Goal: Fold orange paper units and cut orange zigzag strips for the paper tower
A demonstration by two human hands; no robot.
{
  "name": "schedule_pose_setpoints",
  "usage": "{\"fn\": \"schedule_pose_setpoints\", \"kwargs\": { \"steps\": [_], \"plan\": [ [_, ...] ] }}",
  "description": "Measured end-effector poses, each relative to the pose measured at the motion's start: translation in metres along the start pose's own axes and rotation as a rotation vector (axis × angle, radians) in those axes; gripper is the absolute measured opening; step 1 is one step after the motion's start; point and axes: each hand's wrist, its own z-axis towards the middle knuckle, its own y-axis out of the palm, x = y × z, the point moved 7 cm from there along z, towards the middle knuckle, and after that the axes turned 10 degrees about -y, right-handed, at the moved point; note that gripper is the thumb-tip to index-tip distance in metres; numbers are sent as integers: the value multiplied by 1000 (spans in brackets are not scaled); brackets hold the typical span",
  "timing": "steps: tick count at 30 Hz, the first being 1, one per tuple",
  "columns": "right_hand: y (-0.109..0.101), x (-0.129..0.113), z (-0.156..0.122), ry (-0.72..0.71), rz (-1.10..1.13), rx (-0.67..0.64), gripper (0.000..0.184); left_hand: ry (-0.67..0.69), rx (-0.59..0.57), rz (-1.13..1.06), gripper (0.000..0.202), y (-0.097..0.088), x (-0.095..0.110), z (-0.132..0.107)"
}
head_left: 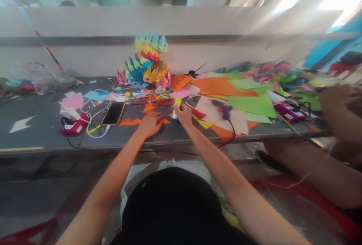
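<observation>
Pinching a small yellow-and-white tube (177,103) between the thumb and fingers, our right hand (184,115) is closed around its side above the desk (45,133), near the front edge. Our left hand (152,124) lies palm down just beside it, fingers loosely spread and slightly bent over the folded orange paper (130,122); we cannot tell whether it grips anything underneath. That orange paper stretches along the desk, under and to both sides of our left hand, close to a smartphone (114,113) with a white cable (108,128) plugged in. Beyond our hands we see a tiered folded-paper model (149,69) in blue, yellow, pink, red and green, standing near the wall. To the right of our right hand, a glue gun (223,108) rests on the sheets, its dark cord running over the desk's front edge, with green paper (251,103) behind it. One magenta box (74,126) sits left of the phone; another (290,113) lies far right, near a co-worker's arm (338,114).
</observation>
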Motion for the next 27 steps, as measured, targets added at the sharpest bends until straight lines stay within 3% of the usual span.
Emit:
{"fn": "schedule_pose_setpoints", "kwargs": {
  "steps": [8,13,19,23,27],
  "plan": [
    [-1,-3,-1,-5,111,31,32,21,52,-214,17,-6,-5,1],
    [-3,-11,-2,-25,130,18,28,52,71,-322,24,-4,-10,4],
    [-4,-14,-3,-34,136,3,27,173,207,-247,11,-18,-1,-4],
    [4,-16,-5,-82,131,-78,26,217,134,-147,15,-16,11,-8],
    [17,-24,-8,-167,59,-245,26,181,80,-141,16,-16,16,-11]
  ]
}}
